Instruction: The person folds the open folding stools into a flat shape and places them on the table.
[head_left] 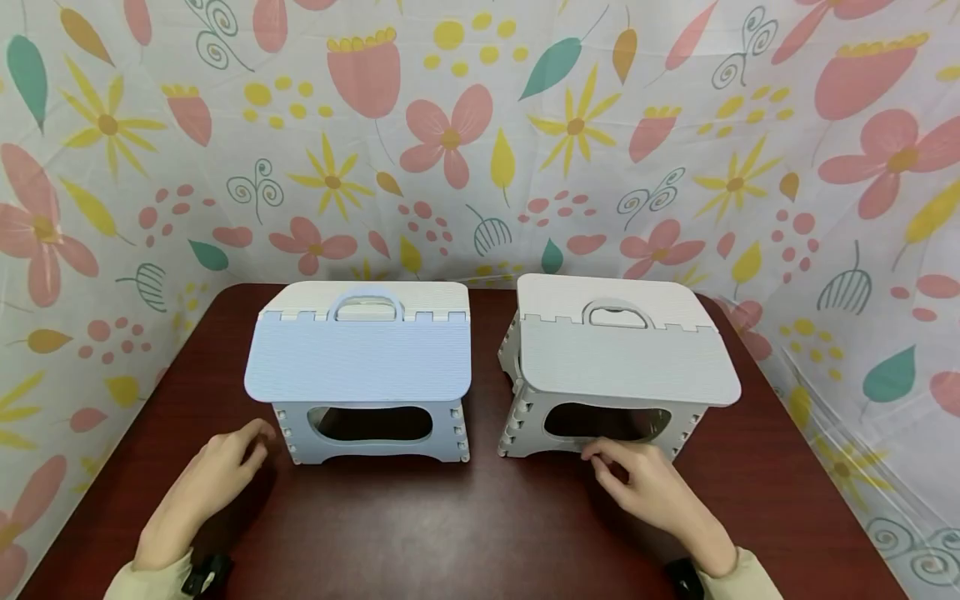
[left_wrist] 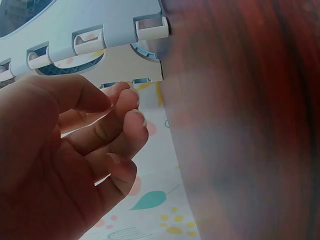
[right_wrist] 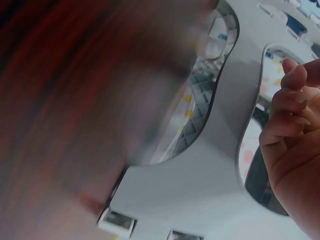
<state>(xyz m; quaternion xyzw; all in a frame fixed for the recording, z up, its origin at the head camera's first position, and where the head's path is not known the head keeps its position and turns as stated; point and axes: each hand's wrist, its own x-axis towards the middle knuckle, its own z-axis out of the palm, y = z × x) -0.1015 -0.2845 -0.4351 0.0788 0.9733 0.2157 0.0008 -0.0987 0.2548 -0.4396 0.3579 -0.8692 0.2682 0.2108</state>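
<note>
Two folding step stools stand upright and unfolded on the table. The left one [head_left: 360, 358] has a blue and white top with a carrying handle; the other [head_left: 630, 362] is grey and white. My left hand [head_left: 213, 475] is beside the blue stool's front left leg, its fingers loosely bent and holding nothing. In the left wrist view, that hand [left_wrist: 65, 165] is below the stool's hinged edge. Before the grey stool's front panel is my right hand [head_left: 648, 487], loosely curled with nothing in it. The right wrist view puts this hand [right_wrist: 295, 145] by the panel's oval opening; contact is unclear.
The dark red-brown table [head_left: 420, 533] extends under both stools. Behind it and along both sides hangs a white cloth [head_left: 450, 217] with flower and leaf prints. A narrow gap separates the stools.
</note>
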